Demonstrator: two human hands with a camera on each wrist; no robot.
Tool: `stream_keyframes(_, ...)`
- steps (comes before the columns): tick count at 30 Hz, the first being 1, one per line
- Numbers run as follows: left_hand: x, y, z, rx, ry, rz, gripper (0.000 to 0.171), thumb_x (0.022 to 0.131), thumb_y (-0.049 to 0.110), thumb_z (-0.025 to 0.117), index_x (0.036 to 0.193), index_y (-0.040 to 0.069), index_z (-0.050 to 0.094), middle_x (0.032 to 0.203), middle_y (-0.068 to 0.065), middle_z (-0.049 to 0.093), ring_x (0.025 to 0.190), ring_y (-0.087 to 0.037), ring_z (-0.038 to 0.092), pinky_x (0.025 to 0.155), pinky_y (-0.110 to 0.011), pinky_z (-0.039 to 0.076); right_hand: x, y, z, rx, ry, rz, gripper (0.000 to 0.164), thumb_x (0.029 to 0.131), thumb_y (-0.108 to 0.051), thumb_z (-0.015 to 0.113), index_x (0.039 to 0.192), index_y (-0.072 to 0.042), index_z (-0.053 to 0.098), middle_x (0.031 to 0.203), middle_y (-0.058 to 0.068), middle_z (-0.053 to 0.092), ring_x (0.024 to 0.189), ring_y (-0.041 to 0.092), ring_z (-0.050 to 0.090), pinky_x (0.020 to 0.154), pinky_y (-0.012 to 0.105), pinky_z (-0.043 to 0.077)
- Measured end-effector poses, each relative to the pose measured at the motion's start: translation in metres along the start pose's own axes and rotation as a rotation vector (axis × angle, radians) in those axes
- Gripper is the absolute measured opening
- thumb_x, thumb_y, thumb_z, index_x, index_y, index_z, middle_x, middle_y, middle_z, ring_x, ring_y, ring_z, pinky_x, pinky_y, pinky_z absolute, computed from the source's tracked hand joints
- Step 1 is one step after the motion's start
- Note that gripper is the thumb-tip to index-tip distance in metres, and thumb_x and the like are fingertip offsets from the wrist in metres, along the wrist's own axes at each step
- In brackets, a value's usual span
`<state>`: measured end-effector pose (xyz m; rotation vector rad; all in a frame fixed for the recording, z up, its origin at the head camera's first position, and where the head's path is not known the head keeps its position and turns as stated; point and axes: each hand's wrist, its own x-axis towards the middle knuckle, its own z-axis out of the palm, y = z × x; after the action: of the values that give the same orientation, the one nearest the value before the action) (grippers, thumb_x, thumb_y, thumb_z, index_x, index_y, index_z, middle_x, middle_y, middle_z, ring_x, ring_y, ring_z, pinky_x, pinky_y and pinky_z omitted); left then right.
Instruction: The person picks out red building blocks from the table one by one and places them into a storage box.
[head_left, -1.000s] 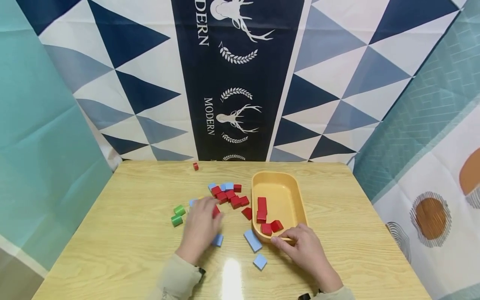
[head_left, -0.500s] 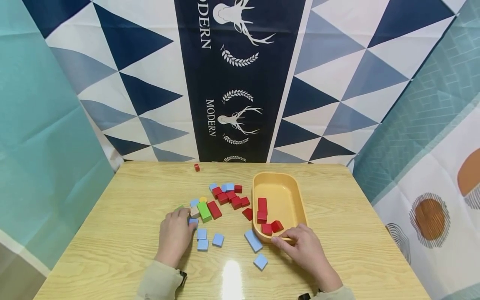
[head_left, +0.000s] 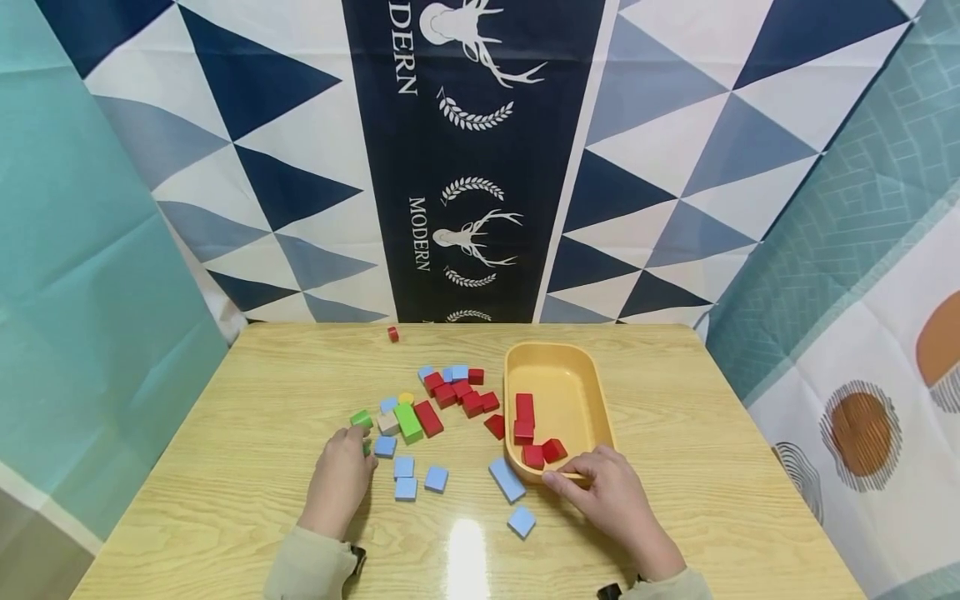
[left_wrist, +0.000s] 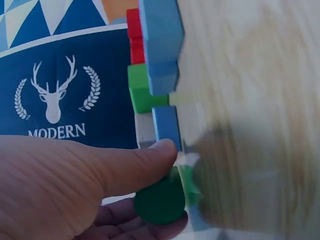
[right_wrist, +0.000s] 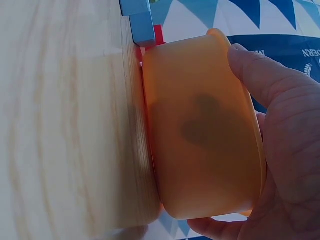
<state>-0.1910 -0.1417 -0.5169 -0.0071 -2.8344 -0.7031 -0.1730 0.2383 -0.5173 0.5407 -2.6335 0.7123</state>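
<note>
My left hand is at the left of the block pile, its thumb and fingers around a dark green cylinder. In the head view the fingers mostly hide that cylinder. Another green block lies just beyond the fingertips. On the other side, my right hand grips the near rim of a yellow-orange bin, thumb on the outside in the right wrist view. Inside the bin are several red blocks, towards its left side and near end.
Several blue blocks are scattered between the hands, with a long blue block beside the bin. A bright green block, a red block and a red cluster lie farther back. One small red piece is near the table's far edge.
My left hand has moved left from the middle of the pile, past the blue blocks, to the green cylinder, which its fingers now hold. The right hand stays on the bin's rim.
</note>
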Motion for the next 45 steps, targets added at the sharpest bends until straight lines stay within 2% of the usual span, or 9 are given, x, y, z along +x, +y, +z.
stream_keyframes(3,-0.001,0.005,-0.002,-0.047,-0.008,-0.019,0.044,0.082,0.006,0.080,0.121,-0.005,0.061,0.109,-0.022,0.062,0.095,-0.032,0.060,0.076,-0.047,0.058,0.000,0.000,0.000,-0.004,-0.007,0.008,0.023,0.081,-0.050,0.077,0.074,-0.028,0.075,0.065,-0.026,0.053,0.065,0.007,0.039,0.057,0.026,0.034)
stream_keyframes(9,-0.003,0.014,-0.005,-0.079,-0.015,0.000,0.042,0.081,0.009,0.081,0.117,-0.003,0.063,0.105,-0.018,0.063,0.094,-0.027,0.059,0.076,-0.043,0.058,0.000,-0.001,0.000,-0.006,-0.008,0.012,0.023,0.080,-0.050,0.077,0.074,-0.028,0.075,0.064,-0.025,0.052,0.065,0.007,0.039,0.056,0.026,0.034)
stream_keyframes(18,-0.005,0.028,-0.003,-0.184,-0.013,-0.014,0.032,0.083,0.011,0.081,0.109,0.002,0.066,0.109,-0.014,0.065,0.095,-0.024,0.059,0.077,-0.043,0.058,0.000,-0.001,-0.002,0.001,-0.016,0.028,0.025,0.080,-0.053,0.076,0.075,-0.028,0.076,0.065,-0.025,0.052,0.066,0.006,0.040,0.056,0.026,0.035)
stream_keyframes(22,-0.005,0.041,0.002,-0.214,-0.039,0.063,0.030,0.080,0.014,0.083,0.103,0.004,0.067,0.106,-0.008,0.062,0.090,-0.019,0.057,0.075,-0.039,0.057,-0.001,-0.001,-0.002,0.007,-0.015,0.037,0.024,0.080,-0.053,0.077,0.075,-0.029,0.076,0.065,-0.025,0.053,0.066,0.006,0.040,0.057,0.027,0.035)
stream_keyframes(26,-0.007,0.056,0.011,-0.222,-0.121,0.154,0.030,0.079,0.018,0.084,0.101,0.007,0.066,0.103,-0.004,0.058,0.089,-0.016,0.054,0.076,-0.036,0.055,-0.001,0.000,-0.002,0.010,-0.016,0.036,0.025,0.080,-0.054,0.076,0.075,-0.030,0.075,0.066,-0.026,0.054,0.066,0.006,0.040,0.057,0.027,0.035)
stream_keyframes(31,-0.010,0.067,0.022,-0.222,-0.202,0.225,0.029,0.079,0.019,0.084,0.098,0.009,0.064,0.103,-0.002,0.057,0.084,-0.014,0.051,0.071,-0.031,0.054,-0.001,0.000,-0.001,0.012,-0.023,0.040,0.027,0.081,-0.056,0.074,0.075,-0.030,0.075,0.066,-0.026,0.054,0.066,0.006,0.041,0.057,0.026,0.035)
stream_keyframes(37,-0.011,0.070,0.030,-0.208,-0.220,0.239,0.032,0.077,0.021,0.085,0.098,0.012,0.063,0.100,0.001,0.051,0.076,-0.012,0.050,0.066,-0.028,0.052,0.000,-0.001,-0.001,0.008,-0.018,0.033,0.027,0.081,-0.055,0.075,0.074,-0.029,0.075,0.065,-0.025,0.053,0.066,0.006,0.040,0.057,0.026,0.035)
stream_keyframes(45,-0.008,0.068,0.032,-0.189,-0.220,0.249,0.033,0.077,0.023,0.086,0.098,0.013,0.063,0.099,0.002,0.049,0.076,-0.013,0.049,0.067,-0.029,0.052,0.000,-0.002,-0.001,-0.001,-0.016,0.029,0.026,0.080,-0.053,0.076,0.075,-0.028,0.076,0.065,-0.025,0.054,0.066,0.006,0.040,0.057,0.026,0.035)
